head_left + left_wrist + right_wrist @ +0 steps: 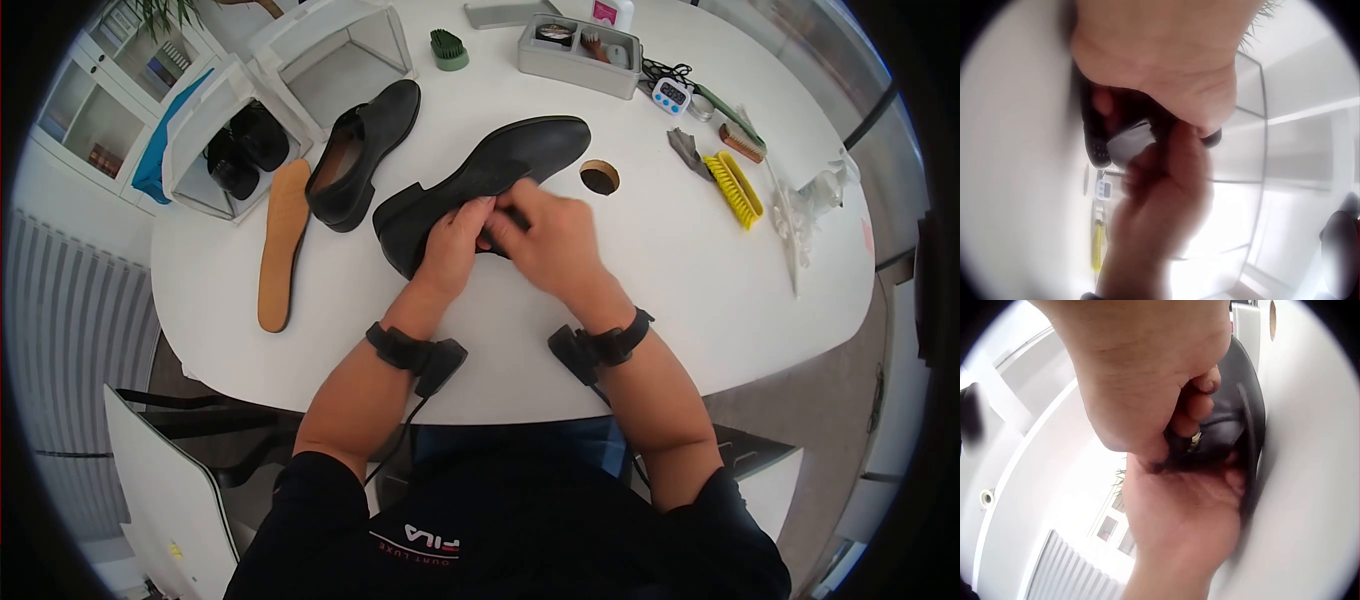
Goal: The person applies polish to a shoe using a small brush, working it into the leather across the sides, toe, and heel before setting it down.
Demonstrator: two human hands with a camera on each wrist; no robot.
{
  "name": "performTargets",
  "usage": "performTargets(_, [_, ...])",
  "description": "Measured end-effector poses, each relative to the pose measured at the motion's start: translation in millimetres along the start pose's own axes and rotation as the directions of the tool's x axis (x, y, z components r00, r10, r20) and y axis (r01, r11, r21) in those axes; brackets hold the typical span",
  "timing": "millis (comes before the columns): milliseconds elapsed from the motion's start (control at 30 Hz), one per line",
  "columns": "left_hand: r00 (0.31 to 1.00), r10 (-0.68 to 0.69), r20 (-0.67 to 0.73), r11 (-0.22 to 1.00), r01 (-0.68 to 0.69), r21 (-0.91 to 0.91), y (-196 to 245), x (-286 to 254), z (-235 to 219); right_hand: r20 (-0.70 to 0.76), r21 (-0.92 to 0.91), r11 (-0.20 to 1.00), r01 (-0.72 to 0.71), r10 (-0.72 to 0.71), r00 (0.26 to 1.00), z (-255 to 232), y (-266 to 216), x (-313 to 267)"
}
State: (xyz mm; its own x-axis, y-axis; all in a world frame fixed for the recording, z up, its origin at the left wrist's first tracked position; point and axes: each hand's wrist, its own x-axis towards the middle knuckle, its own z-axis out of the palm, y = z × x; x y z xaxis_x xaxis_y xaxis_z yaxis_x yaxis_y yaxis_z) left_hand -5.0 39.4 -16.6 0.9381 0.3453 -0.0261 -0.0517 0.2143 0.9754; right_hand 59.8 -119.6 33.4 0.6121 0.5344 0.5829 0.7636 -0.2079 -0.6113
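A black leather shoe (pixel 530 145) lies on its side on the white table, its sole edge turned away from the person and its toe to the right. My left hand (pixel 455 245) grips it at the opening, thumb on top and fingers reaching inside. Curled over the same opening, my right hand (pixel 550 235) pinches the shoe's dark strap. A small gold-coloured buckle (pixel 1195 439) shows just below those fingers in the right wrist view. The hands nearly meet and hide much of the opening. Left of them stands the matching black shoe (pixel 365 155), beside a tan insole (pixel 284 245).
Behind the shoes are a white box (pixel 335 60) and another holding dark shoes (pixel 245 150). A green brush (pixel 449 50) and a metal tin (pixel 580 60) stand at the back. A timer (pixel 671 96), yellow brush (pixel 735 190) and round table hole (pixel 600 177) are to the right.
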Motion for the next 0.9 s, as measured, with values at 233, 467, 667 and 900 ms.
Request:
performTargets(233, [0.998, -0.061, 0.021, 0.995, 0.059, 0.078, 12, -5, 5, -0.256, -0.103, 0.978, -0.182, 0.15, 0.955, -2, 25, 6])
performTargets(467, [0.983, 0.1, -0.153, 0.953, -0.138, -0.269, 11, 4, -1, 0.299, 0.018, 0.999, 0.05, -0.053, 0.953, -5, 10, -3])
performTargets(667, [0.982, 0.113, -0.15, 0.947, -0.153, -0.284, 13, 3, -2, 0.009, -0.119, 0.992, -0.043, 0.045, 0.999, -5, 23, 2])
performTargets(900, [0.982, 0.141, -0.128, 0.946, -0.172, -0.274, 8, 3, 0, 0.209, -0.163, 0.981, 0.103, -0.068, 0.975, 6, 6, -2])
